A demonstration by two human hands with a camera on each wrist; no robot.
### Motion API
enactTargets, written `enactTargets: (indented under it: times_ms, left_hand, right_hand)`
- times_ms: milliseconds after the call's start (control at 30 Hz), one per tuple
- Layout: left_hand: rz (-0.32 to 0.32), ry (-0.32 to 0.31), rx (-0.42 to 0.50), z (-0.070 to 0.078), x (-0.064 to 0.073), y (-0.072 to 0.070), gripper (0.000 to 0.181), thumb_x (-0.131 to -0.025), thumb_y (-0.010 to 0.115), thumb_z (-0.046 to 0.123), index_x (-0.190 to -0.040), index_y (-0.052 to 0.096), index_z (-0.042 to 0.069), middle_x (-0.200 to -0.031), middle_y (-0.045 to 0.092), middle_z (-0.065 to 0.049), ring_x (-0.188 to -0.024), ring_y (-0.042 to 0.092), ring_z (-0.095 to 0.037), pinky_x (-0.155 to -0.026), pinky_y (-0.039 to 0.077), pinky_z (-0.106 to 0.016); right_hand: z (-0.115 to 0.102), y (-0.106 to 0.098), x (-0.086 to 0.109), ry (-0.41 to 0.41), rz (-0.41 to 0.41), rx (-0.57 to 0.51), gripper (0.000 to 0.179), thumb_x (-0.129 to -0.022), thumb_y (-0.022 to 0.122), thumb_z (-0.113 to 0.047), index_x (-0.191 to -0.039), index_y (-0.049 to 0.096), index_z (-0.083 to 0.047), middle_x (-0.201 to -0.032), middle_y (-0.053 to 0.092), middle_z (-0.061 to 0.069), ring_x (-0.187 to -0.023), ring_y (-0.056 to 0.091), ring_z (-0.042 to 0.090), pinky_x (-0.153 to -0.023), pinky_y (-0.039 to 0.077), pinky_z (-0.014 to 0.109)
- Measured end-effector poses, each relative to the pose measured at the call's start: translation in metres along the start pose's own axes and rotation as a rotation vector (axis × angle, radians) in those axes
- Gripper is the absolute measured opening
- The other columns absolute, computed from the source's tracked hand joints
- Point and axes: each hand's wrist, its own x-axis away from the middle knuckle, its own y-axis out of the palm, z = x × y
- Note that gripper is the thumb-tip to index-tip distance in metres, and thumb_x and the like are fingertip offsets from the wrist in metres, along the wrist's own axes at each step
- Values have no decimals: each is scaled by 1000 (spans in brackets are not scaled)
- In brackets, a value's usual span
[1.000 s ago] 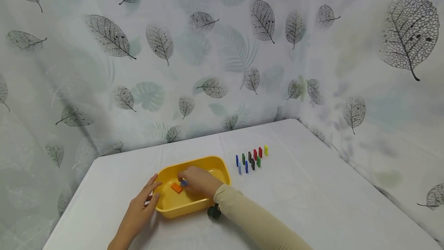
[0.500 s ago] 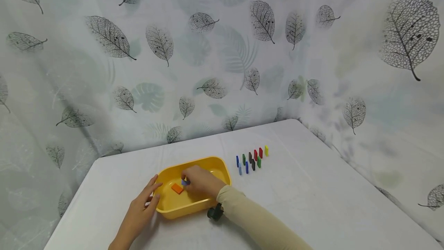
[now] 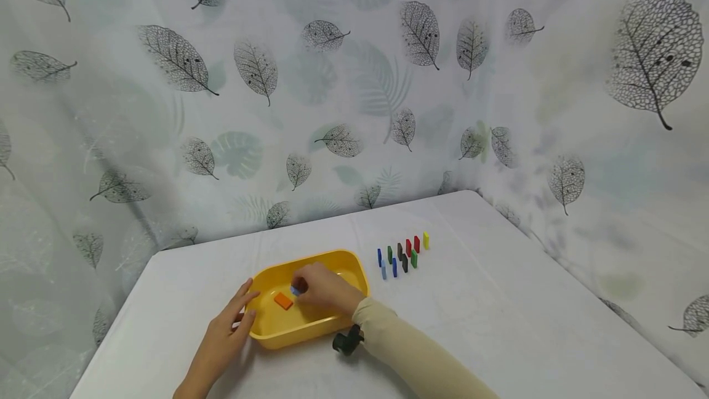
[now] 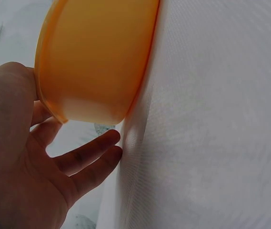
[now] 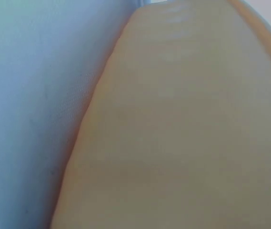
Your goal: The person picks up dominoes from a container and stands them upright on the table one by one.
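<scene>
A yellow tray (image 3: pixel 308 327) stands on the white table. My left hand (image 3: pixel 221 334) holds its left end, thumb and fingertips over the rim; in the left wrist view, two fingers of that hand (image 4: pixel 54 167) stretch out below the rim. Inside the tray, my right hand (image 3: pixel 324 288) pinches a small light-blue block (image 3: pixel 295 291), mostly covered by the fingers. An orange rectangular block (image 3: pixel 283 300) lies flat on the tray's floor just left of it. The right wrist view shows only the tray's outer wall (image 5: pixel 173 119), not the hand.
Right of the tray, several thin blocks stand upright in two rows, among them a light-blue block (image 3: pixel 383 270), a black block (image 3: pixel 405 263) and a yellow block (image 3: pixel 426 240). A dark wrist camera (image 3: pixel 348 341) hangs beside the tray's front wall. Leaf-patterned cloth surrounds the table (image 3: pixel 498 313).
My right hand has shifted slightly to the right inside the tray with the light-blue block between its fingers. The left hand and the orange block stay put.
</scene>
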Motion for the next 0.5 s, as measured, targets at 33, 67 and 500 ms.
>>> enactTargets:
  times_ms: [33, 67, 500]
  left_hand:
    - [0, -1, -2, 0, 0, 0, 39, -108, 58, 14, -147, 58, 9, -166, 35, -5, -109, 68, -34, -86, 60, -48]
    - [0, -2, -3, 0, 0, 0, 39, -108, 58, 14, -147, 58, 9, -166, 35, -4, -109, 68, -34, -86, 60, -48]
    - [7, 12, -12, 0, 2, 0, 39, -108, 58, 12, -146, 58, 7, -165, 36, -8, -113, 66, -36, -87, 59, -49]
  right_hand:
    - [0, -1, 1, -3, 6, -9, 14, -89, 82, -6, -99, 74, -11, -84, 62, -8, -78, 55, 8, -75, 50, 17]
    - [0, -2, 2, -3, 9, -22, 14, -89, 82, -6, -99, 74, -10, -85, 62, -8, -79, 55, 8, -76, 50, 17]
    - [-1, -18, 20, -37, 44, -147, 18, -90, 81, -2, -106, 74, -6, -92, 68, -6, -84, 61, 4, -82, 53, 17]
